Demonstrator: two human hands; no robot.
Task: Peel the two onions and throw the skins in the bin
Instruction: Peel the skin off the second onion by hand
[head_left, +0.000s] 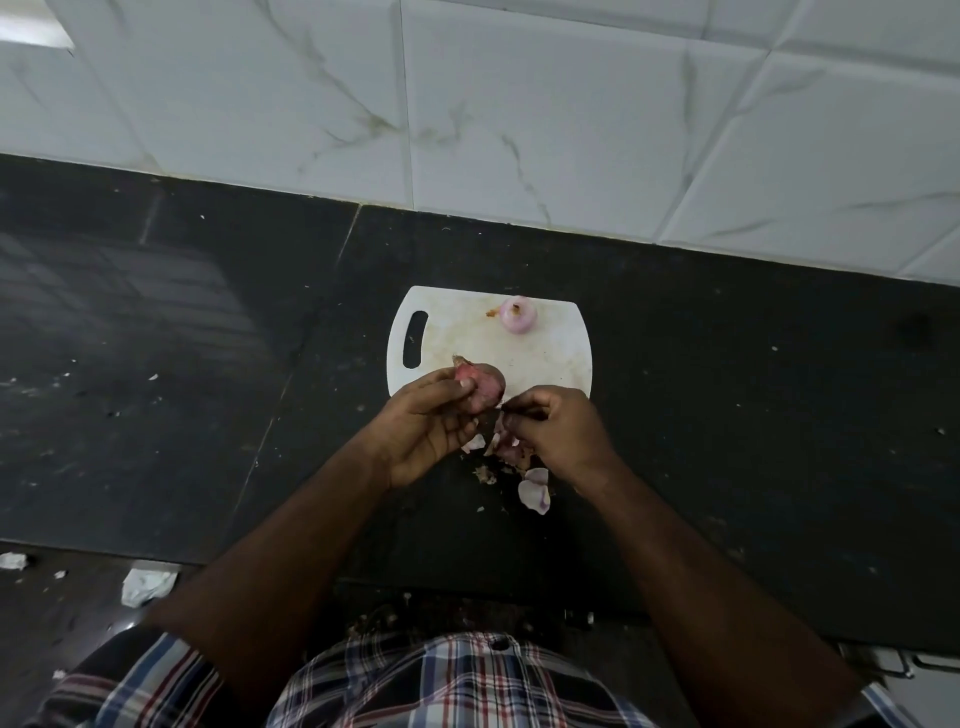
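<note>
Black stone desk (727, 415) under white marbled wall tiles (571, 130), white cutting board (545, 358) with peeled onion (518, 314) at its far edge, left hand (426, 421) grip closed around unpeeled red onion (480, 382), right hand (556, 428) grip pinched a skin strip (503, 410), loose skins (534, 488) lay on desk below.

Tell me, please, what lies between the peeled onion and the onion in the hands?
In the head view, only bare, stained chopping board separates the peeled onion from the held onion.
</note>
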